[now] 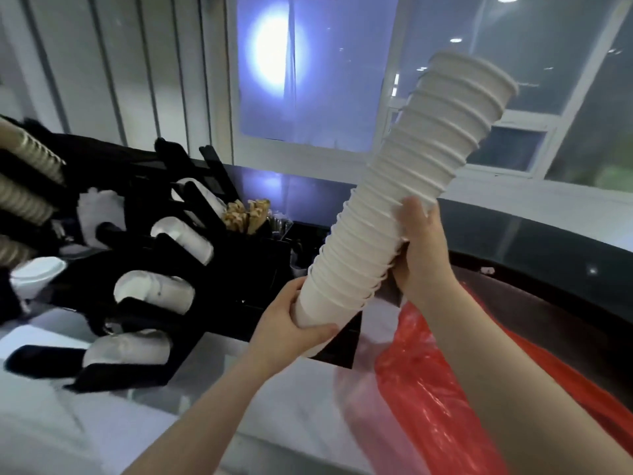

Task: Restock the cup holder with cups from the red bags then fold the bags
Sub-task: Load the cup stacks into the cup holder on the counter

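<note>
Long nested stack of white paper cups (407, 186) is up in the air, tilted, closed base end low-left, open rim end high-right against the window (308, 80). Left hand (291, 323) clamped around the base end, fingers wrapped under, thumb across the front. Right hand (419, 248) gripping the stack about a third of the way up, fingers curled round the far side of the rims. Stack sits above the surface (291, 406), touching nothing but the two hands. Red plastic bag (428, 389) lies crumpled on the surface directly under the right forearm, lower right of frame; can't tell whether anything is in it. Black cup holder (144, 269) is to the left, well apart from the stack: angled slots, several holding short runs of white cups (154, 289) with rims facing out, lower-left slot (44, 361) mostly bare black. Brownish ribbed cups (24, 173) stacked at the far-left edge, partly cut off. Small black bin of wooden stirrers (246, 214) stands just behind the holder, between it and the stack. Dark curved ledge (531, 234) runs behind the right hand.
</note>
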Demonstrator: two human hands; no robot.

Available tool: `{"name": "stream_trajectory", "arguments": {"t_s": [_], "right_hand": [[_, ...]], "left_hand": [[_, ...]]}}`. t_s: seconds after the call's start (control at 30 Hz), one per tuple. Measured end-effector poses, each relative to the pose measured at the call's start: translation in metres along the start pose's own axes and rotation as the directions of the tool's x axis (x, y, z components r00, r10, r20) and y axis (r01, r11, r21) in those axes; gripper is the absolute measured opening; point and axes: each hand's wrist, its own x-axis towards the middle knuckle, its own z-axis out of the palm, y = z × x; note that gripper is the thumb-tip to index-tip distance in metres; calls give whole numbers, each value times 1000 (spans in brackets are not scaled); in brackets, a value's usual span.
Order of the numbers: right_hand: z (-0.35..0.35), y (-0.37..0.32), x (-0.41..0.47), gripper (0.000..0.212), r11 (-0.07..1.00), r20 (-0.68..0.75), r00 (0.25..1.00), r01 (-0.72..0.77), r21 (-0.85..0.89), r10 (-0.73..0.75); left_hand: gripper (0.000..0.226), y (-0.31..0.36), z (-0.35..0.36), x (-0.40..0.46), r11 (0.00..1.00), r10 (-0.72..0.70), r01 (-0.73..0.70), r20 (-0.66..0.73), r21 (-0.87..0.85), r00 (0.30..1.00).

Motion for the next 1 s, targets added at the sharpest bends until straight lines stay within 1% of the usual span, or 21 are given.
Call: {"name": "stream_trajectory", "arguments": {"t_s": [0.07, 0.17, 0.3, 0.37, 0.43, 0.47, 0.57, 0.67, 0.73, 0.8, 0.83, 0.87, 0.9, 0.97, 1.0], "right_hand": [[19, 3, 5, 78, 995, -18, 998, -51, 88, 53], [45, 15, 7, 67, 967, -31, 990, -130, 221, 140], [89, 36, 4, 55, 887, 27, 952, -295, 354, 306], [115, 43, 1, 52, 849, 90, 928, -368, 380, 362], [139, 50, -1, 53, 829, 130, 915, -401, 391, 382], [149, 54, -2, 55, 818, 140, 910, -412, 401, 390], [172, 68, -2, 61, 748, 194, 877, -477, 461, 440], [192, 84, -4, 64, 675, 253, 844, -531, 512, 472], [205, 89, -5, 66, 630, 266, 833, -543, 555, 485], [221, 92, -3, 70, 602, 263, 837, -532, 596, 479], [229, 93, 0, 73, 606, 239, 845, -514, 608, 478], [236, 94, 3, 74, 615, 205, 853, -495, 614, 481], [244, 95, 6, 76, 617, 179, 856, -479, 625, 484], [263, 95, 10, 81, 571, 160, 862, -447, 689, 482], [274, 95, 11, 81, 561, 137, 872, -415, 716, 469]], "left_hand": [[76, 6, -21, -7, 999, 17, -14, -69, 45, 997], [70, 16, -62, -23, 997, 36, -23, -182, 76, 983], [78, 26, -117, -53, 979, 44, -3, -199, 204, 979], [81, 26, -137, -66, 974, 20, 45, -281, 223, 959], [78, 25, -154, -77, 980, 10, 73, -412, 187, 911], [73, 24, -162, -82, 981, 25, 70, -483, 178, 875], [59, 26, -186, -88, 979, 107, 36, -662, 199, 742], [44, 32, -204, -82, 973, 213, -49, -784, 228, 583], [45, 40, -212, -72, 969, 247, -112, -845, 220, 475], [48, 50, -224, -63, 964, 226, -220, -900, 151, 373], [47, 56, -232, -58, 953, 197, -286, -917, 97, 348], [45, 61, -242, -52, 940, 162, -338, -925, 39, 344], [42, 65, -252, -47, 931, 121, -364, -926, -19, 357], [41, 74, -272, -39, 912, 47, -390, -915, -124, 400], [41, 77, -281, -36, 889, 34, -428, -907, -164, 420]]}}
